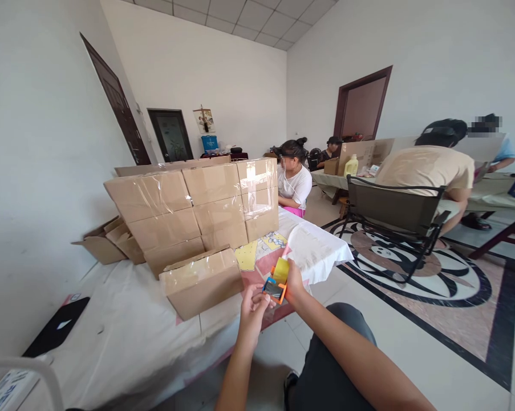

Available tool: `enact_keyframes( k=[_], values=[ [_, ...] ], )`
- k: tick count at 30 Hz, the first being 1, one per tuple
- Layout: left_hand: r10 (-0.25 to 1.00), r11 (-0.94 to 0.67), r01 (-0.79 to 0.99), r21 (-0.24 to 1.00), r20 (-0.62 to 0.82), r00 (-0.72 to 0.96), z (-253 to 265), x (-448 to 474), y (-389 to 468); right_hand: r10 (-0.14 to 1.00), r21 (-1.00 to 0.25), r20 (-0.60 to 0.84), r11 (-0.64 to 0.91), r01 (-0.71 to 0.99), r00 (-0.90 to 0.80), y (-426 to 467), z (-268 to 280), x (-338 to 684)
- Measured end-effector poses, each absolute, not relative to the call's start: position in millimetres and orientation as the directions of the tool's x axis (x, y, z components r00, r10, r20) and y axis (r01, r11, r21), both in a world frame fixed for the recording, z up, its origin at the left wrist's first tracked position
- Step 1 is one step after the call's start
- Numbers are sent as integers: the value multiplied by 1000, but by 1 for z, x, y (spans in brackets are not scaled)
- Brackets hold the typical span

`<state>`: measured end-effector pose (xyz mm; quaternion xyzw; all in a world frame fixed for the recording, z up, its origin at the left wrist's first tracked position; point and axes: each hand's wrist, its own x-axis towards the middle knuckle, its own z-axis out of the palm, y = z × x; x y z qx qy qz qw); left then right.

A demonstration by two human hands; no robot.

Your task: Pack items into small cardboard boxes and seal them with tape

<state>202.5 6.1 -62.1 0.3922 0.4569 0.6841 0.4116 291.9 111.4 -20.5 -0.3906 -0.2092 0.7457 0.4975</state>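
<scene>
Just past the table's near edge, my right hand (295, 281) wraps around an orange and blue tape dispenser (275, 292) that carries a yellow roll of tape (280, 270). My left hand (252, 303) is at the dispenser's lower left side, thumb and fingers pinched together close to its blue edge. Whatever lies between those fingertips is too small to make out. On the table to the left of both hands stands a closed cardboard box (203, 285) with shiny clear tape on it.
Taped cartons (189, 208) are stacked behind the single box. Opened cardboard (107, 240) lies by the left wall. A white cloth (124, 337) covers the table. One person (297, 182) sits across; others work at right, near a folding chair (394, 222).
</scene>
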Motion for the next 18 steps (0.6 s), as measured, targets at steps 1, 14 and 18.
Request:
enact_keyframes(
  k=[1, 14, 18],
  values=[
    [921, -246, -201, 948, 163, -354, -62, 201, 5, 907, -698, -371, -413, -585, -198, 111, -19, 291],
    [919, -254, -179, 951, 180, -350, -59, 189, -4, 923, -695, -343, -374, -615, -174, 104, -13, 279],
    [916, -262, -179, 948, 185, -356, -61, 186, -3, 914, -706, -373, -390, -592, -158, 102, -13, 276]
  ],
)
